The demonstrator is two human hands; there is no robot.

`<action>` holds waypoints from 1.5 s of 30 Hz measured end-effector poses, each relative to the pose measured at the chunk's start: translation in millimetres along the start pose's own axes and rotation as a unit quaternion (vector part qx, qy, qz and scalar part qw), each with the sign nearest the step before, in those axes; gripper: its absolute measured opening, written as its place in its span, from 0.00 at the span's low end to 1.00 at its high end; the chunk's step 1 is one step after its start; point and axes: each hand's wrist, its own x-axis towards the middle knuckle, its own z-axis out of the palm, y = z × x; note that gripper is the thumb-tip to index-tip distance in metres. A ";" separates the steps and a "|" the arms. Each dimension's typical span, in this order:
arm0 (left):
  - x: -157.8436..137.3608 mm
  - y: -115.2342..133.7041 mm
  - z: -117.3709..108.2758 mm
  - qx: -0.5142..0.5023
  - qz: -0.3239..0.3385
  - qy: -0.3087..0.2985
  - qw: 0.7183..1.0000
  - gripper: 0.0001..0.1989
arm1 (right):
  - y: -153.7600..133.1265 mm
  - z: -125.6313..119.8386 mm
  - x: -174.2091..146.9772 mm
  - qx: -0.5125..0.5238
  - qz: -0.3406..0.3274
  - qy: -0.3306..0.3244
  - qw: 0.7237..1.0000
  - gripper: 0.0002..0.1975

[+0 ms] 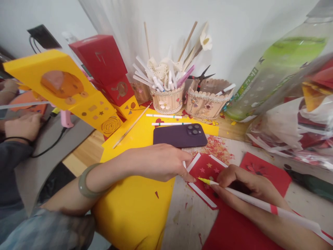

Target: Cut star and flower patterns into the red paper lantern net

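Note:
My right hand point(249, 187) is closed around a white marker point(249, 199) with a yellow brush-like tip and a red band. Its tip points left over a small red card point(208, 163), touching or just above it; I cannot tell which. White strips run along the card's edges, and small stars and dabs show on its middle. My left hand point(163, 162) grips the card's left edge, its fingertips at the border. Something small and white shows between its fingers, too hidden to name. Just behind that hand lies a dark purple phone point(177, 135).
Yellow paper point(135, 208) and red paper point(239, 225) cover the table. Behind stand stick baskets point(168, 100) with pens, pliers point(201, 77), a bottle point(275, 69) and tall yellow point(96, 114) and red point(100, 59) boxes. At left, a co-worker's hand point(22, 126) is near a pink glue gun point(66, 118).

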 end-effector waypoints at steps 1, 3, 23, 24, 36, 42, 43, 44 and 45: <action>-0.1 -0.1 0.3 0.000 0.000 0.001 1.000 0.18 | 0.5 -0.4 -0.8 -0.003 0.001 -0.003 1.000 0.14; -0.1 -0.3 0.7 -0.001 0.001 0.004 1.000 0.17 | 2.3 -1.0 -2.4 -0.012 0.008 -0.011 1.000 0.13; -1.0 -1.4 0.5 -0.008 0.007 0.010 1.000 0.18 | -8.5 -2.1 0.9 -0.029 -0.008 -0.006 1.000 0.16; -0.8 -1.3 0.4 -0.008 0.007 0.009 1.000 0.18 | -7.7 -2.2 0.7 -0.031 -0.007 -0.009 0.999 0.16; -1.4 -2.9 1.1 -0.016 0.011 0.019 1.000 0.19 | -4.4 0.2 0.1 -0.005 0.003 -0.004 1.000 0.15; -0.3 -2.3 0.7 -0.020 0.011 0.021 1.000 0.20 | 5.9 1.5 -3.3 0.025 0.018 -0.019 0.999 0.13; -0.2 -2.3 0.7 -0.022 0.013 0.024 0.999 0.20 | 6.2 1.5 -3.3 0.026 0.018 -0.021 0.999 0.13; -0.2 -2.3 0.7 -0.023 0.015 0.026 0.999 0.19 | 6.2 1.4 -3.1 0.027 0.018 -0.023 0.999 0.13; -0.2 -2.3 0.7 -0.025 0.018 0.029 0.999 0.19 | 5.9 1.3 -2.8 0.027 0.017 -0.025 0.999 0.13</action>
